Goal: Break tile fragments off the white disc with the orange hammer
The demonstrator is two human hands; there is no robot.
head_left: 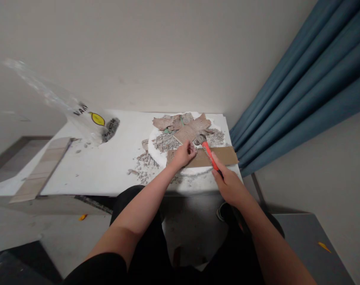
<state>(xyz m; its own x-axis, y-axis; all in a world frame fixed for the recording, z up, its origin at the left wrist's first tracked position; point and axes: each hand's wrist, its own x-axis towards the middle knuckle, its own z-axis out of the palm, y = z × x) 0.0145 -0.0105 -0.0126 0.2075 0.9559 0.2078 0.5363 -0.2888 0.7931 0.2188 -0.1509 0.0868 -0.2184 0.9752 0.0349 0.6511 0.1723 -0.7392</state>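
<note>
My right hand [229, 180] is wrapped round the red handle of a hammer [208, 152]. The grey metal head is over the edge of a flat brown strip [224, 155]. Just left of the head, my left hand [184, 154] has its fingers curled together in a pinch above the strip; what they hold, if anything, is too small to make out. Beyond them lies a textured brown piece [185, 133] on a heap of grey-brown fragments [164, 141]. A round white base [152, 148] sits under the heap. Ragged brown sheets [170, 122] lie at the back.
A clear plastic bag [87, 118] with dark stuff at its bottom stands on the white table [93, 170]. Cardboard [43, 164] lies over the table's left edge. Crumbs [147, 166] are scattered left of the round base. A blue curtain [304, 79] hangs at the right.
</note>
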